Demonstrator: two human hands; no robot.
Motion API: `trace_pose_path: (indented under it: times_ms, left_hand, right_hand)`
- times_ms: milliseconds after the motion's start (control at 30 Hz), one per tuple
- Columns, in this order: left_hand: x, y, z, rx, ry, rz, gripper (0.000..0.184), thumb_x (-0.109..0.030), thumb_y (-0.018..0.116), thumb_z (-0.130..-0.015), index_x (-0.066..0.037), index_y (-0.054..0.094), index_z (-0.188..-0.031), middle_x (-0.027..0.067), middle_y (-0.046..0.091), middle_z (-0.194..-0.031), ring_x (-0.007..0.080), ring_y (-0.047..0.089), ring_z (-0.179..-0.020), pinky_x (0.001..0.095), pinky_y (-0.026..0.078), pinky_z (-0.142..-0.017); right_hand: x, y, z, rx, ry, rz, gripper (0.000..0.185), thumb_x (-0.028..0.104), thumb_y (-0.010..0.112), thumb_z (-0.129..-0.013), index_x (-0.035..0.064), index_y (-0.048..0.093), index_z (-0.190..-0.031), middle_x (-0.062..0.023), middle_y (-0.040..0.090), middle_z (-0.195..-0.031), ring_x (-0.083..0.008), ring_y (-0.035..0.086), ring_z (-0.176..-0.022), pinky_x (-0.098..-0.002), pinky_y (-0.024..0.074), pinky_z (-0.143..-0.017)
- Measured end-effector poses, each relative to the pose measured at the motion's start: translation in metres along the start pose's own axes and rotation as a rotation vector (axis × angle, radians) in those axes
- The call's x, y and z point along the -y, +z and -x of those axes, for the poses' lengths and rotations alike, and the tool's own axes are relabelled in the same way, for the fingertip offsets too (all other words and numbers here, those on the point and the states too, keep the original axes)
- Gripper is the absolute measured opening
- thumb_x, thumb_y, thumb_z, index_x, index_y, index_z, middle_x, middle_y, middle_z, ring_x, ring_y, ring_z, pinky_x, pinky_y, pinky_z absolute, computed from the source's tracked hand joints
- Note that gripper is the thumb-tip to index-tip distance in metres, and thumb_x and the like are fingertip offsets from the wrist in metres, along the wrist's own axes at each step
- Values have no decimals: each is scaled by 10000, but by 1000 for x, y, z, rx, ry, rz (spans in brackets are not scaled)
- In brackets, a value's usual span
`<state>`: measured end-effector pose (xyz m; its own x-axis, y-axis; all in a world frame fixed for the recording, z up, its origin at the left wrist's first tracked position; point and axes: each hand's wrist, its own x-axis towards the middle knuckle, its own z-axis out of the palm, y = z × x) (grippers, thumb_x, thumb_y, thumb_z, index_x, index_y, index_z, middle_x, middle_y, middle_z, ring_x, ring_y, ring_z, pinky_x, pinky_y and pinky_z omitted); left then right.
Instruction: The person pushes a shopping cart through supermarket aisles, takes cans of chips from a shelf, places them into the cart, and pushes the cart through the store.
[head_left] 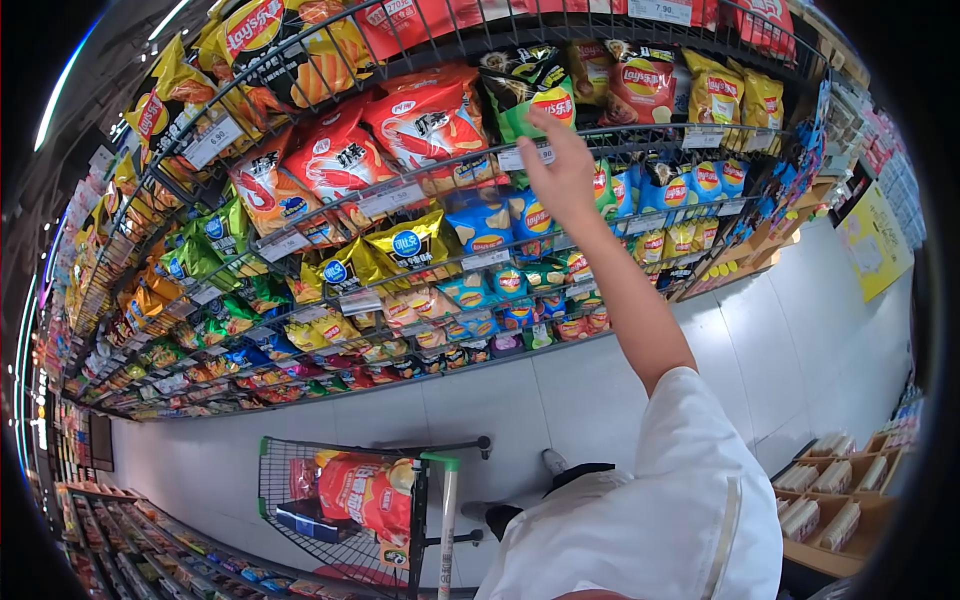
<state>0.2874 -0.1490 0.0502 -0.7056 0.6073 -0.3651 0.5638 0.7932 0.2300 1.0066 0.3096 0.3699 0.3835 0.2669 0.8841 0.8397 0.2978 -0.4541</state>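
Observation:
My right hand (557, 165) is raised in front of the upper shelf, back of the hand towards me, thumb and fingers apart. It is nearest a black and green Lay's chip bag (522, 88), overlapping its lower right part. Whether the fingertips touch the bag I cannot tell. Behind the hand is a white price tag (515, 159), partly covered. Left of that bag stand large red snack bags (425, 115); to its right is a red and black Lay's bag (641, 88). My left hand does not show.
A shopping cart (262, 490) with a green-trimmed frame stands at lower left, holding a red snack bag (370, 495) and a dark blue box (315, 524). Wire shelves packed with chip bags curve along the aisle. A wooden rack (838, 562) stands at lower right.

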Motion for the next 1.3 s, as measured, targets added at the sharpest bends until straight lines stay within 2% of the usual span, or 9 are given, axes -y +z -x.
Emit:
trace_pose_path:
  times_ms: [100, 200, 433, 533, 633, 733, 833, 1167, 1300]
  left_hand:
    - [11, 6, -13, 31, 9, 8, 656, -567, 656, -972, 28, 722, -1240, 255, 725, -1199, 429, 672, -1109, 458, 522, -974]
    - [3, 7, -14, 44, -7, 11, 655, -563, 651, -977, 31, 718, -1244, 257, 721, -1211, 429, 666, -1121, 460, 517, -983]
    - [-11, -4, 0, 72, -33, 21, 653, -554, 641, -987, 38, 709, -1254, 261, 710, -1239, 429, 653, -1148, 465, 505, -1003]
    - [-12, -6, 6, 71, -13, 27, 656, -546, 621, -1003, 46, 695, -1275, 268, 692, -1276, 430, 636, -1183, 470, 488, -1028]
    - [-19, -8, 9, 86, -41, 37, 668, -550, 595, -1017, 51, 683, -1293, 278, 680, -1295, 440, 622, -1208, 475, 479, -1043]
    - [-18, -7, 5, 98, -48, 1, 684, -560, 579, -1022, 51, 671, -1314, 284, 673, -1306, 450, 616, -1218, 480, 477, -1045]
    - [-8, -2, -1, 99, -22, 2, 699, -568, 565, -1026, 54, 660, -1330, 285, 665, -1324, 460, 610, -1227, 483, 474, -1047]
    - [-19, -6, 12, 59, -36, -67, 771, -710, 500, -985, -76, 669, -1389, 241, 651, -1373, 441, 613, -1243, 516, 454, -1084]
    - [-25, -10, 15, 89, -21, -64, 733, -682, 490, -1001, -73, 693, -1356, 239, 633, -1391, 451, 610, -1237, 515, 457, -1078]
  right_hand:
    - [-33, -18, -10, -55, 78, 7, 323, 179, 695, -965, 25, 700, -1250, -160, 677, -1376, -342, 656, -1234, -427, 519, -1014]
    - [-43, -38, -14, 3, -21, 200, 327, 166, 689, -964, 15, 692, -1255, -175, 664, -1389, -352, 656, -1230, -426, 515, -1020]
    - [-69, -38, -17, 41, -34, 242, 315, 179, 613, -982, 34, 680, -1254, -195, 649, -1392, -402, 633, -1221, -506, 468, -1061]
    - [-77, -36, -30, 32, -83, 257, 306, 128, 581, -993, 3, 672, -1257, -235, 695, -1290, -414, 669, -1171, -458, 520, -1005]
    - [-73, -42, -44, 194, 134, 367, 345, 207, 570, -1015, 5, 665, -1278, -230, 740, -1170, -416, 700, -1091, -459, 542, -965]
    - [-84, -42, -57, 330, 220, 434, 468, 354, 591, -1013, 13, 651, -1328, -206, 763, -1118, -401, 723, -1045, -452, 554, -943]
    - [-86, -41, -66, 335, 282, 429, 542, 452, 598, -982, 43, 655, -1334, -221, 758, -1086, -401, 706, -1079, -499, 554, -939]
    - [-104, -40, -73, 431, 342, 337, 669, 544, 653, -924, 57, 643, -1383, -169, 752, -1215, -340, 710, -1144, -448, 556, -977]
    - [-104, -40, -78, 465, 335, 385, 709, 577, 669, -901, 61, 645, -1386, -166, 743, -1244, -335, 709, -1156, -439, 556, -981]
